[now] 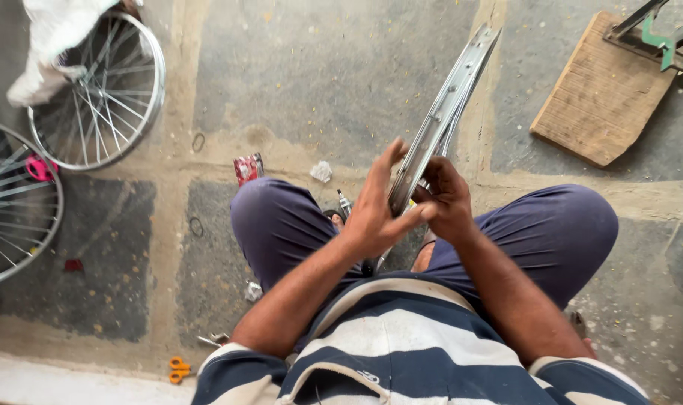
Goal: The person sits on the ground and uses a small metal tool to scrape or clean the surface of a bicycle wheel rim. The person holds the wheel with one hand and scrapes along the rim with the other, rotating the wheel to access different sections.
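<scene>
A shiny metal bicycle wheel rim (450,97) stands on edge between my knees, running from my hands up and away toward the top. My left hand (375,210) presses its palm and thumb against the rim's near left side, fingers stretched upward. My right hand (446,199) is curled around the rim's right side, fingers closed where spokes meet it. Thin spokes show below my hands near my lap. I sit on the concrete floor in dark blue trousers and a striped shirt.
Two spoked bicycle wheels (101,94) lie at the left, one with a pink hub part (40,168). A wooden board (600,90) with a green metal frame sits top right. A small red packet (247,168), orange scissors (179,368) and a screwdriver (344,202) lie nearby.
</scene>
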